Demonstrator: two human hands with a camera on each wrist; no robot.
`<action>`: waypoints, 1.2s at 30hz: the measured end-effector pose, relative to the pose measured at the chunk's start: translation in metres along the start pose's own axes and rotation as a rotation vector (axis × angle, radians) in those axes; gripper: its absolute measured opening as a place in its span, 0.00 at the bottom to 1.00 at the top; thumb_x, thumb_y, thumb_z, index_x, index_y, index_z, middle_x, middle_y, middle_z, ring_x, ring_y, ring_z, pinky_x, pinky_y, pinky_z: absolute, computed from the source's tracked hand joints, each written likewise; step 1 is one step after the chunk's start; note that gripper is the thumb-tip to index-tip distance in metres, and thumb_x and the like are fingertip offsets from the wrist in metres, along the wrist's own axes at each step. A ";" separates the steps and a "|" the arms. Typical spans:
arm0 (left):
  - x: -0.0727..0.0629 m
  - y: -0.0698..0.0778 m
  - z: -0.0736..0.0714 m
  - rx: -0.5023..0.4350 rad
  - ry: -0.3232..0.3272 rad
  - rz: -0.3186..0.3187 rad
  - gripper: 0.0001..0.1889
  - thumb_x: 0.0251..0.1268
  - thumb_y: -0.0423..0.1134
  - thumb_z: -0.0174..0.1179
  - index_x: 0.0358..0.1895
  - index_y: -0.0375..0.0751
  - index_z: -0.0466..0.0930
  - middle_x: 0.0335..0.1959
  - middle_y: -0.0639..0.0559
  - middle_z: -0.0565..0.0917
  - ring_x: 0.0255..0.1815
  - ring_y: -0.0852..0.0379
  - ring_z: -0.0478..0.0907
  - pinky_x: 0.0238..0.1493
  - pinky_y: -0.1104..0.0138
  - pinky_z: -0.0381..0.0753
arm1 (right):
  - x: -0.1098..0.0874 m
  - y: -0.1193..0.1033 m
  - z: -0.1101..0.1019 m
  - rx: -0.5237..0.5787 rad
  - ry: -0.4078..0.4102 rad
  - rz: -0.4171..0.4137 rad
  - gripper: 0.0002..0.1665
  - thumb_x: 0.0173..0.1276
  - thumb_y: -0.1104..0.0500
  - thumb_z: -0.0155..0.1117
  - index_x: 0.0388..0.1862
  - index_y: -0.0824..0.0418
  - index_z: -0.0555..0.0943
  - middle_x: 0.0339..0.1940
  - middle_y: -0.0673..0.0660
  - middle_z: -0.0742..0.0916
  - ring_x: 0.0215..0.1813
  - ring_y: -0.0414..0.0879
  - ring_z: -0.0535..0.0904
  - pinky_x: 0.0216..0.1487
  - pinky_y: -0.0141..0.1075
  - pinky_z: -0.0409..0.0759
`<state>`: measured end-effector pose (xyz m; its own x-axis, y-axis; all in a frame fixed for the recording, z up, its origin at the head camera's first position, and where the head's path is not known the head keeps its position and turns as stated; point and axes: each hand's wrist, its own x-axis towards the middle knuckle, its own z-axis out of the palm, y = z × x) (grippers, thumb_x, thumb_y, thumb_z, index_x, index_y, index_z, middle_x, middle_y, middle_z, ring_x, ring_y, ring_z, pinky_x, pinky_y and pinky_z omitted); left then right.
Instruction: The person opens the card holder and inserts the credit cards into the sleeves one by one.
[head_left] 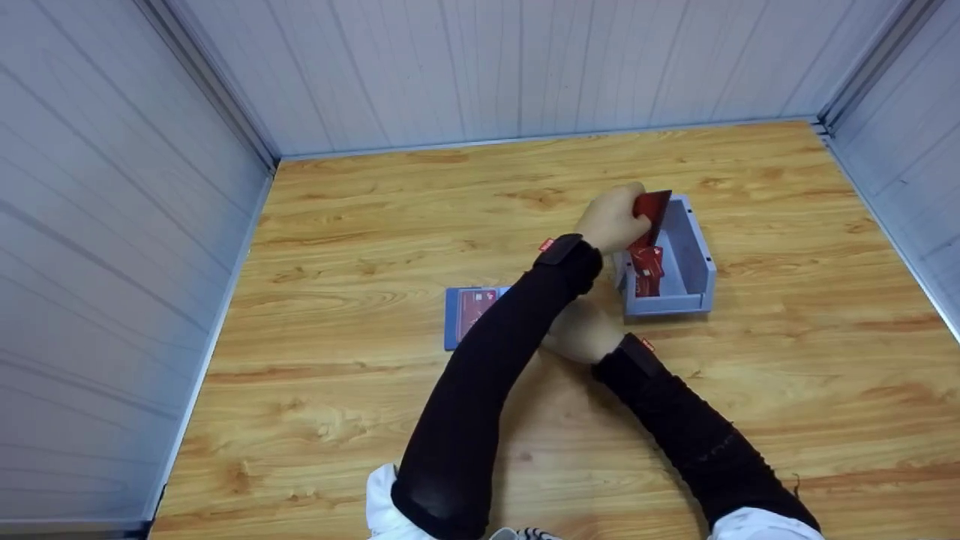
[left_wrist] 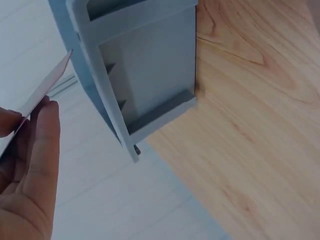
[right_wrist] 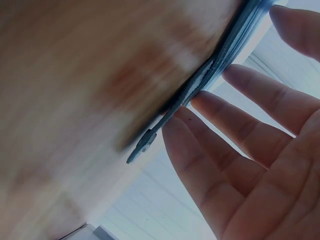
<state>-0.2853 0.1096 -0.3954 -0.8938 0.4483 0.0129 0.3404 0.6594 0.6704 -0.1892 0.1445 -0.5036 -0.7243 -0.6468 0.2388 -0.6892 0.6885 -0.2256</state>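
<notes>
The left hand (head_left: 613,219) pinches a red card (head_left: 654,208) at the grey bin (head_left: 666,304); the right hand (head_left: 583,332), fingers slightly apart, touches a blue card holder (head_left: 451,321).

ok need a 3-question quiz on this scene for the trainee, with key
1. Which hand pinches a red card by the bin?
2. True or false: the bin has nothing in it.
3. The card on the blue holder is: (a) green, (b) red, (c) white.

Key:
1. The left hand.
2. False; red cards lie in it.
3. b
</notes>
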 end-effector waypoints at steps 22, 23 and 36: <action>-0.042 -0.085 -0.055 -0.568 0.115 -0.168 0.21 0.68 0.30 0.53 0.63 0.36 0.68 0.43 0.43 0.82 0.36 0.53 0.83 0.43 0.59 0.86 | 0.006 -0.003 -0.006 0.016 -0.152 0.071 0.26 0.63 0.51 0.66 0.56 0.65 0.81 0.59 0.67 0.81 0.61 0.61 0.78 0.63 0.53 0.76; -0.045 -0.088 -0.056 -0.576 0.126 -0.168 0.21 0.68 0.29 0.53 0.63 0.36 0.68 0.41 0.43 0.83 0.34 0.53 0.83 0.42 0.59 0.86 | 0.006 -0.003 -0.006 0.016 -0.158 0.076 0.27 0.63 0.51 0.67 0.57 0.65 0.81 0.59 0.66 0.81 0.61 0.61 0.78 0.62 0.53 0.76; -0.100 -0.125 -0.055 -0.639 0.184 -0.181 0.23 0.65 0.25 0.55 0.64 0.40 0.69 0.28 0.48 0.81 0.26 0.56 0.81 0.32 0.63 0.87 | 0.007 -0.003 -0.008 0.029 -0.224 0.113 0.29 0.65 0.49 0.66 0.60 0.64 0.79 0.59 0.65 0.81 0.60 0.60 0.78 0.64 0.52 0.74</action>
<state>-0.2549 -0.0508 -0.4392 -0.9746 0.2175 -0.0525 -0.0073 0.2038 0.9790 -0.1924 0.1402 -0.4937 -0.7809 -0.6247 -0.0041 -0.6012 0.7532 -0.2670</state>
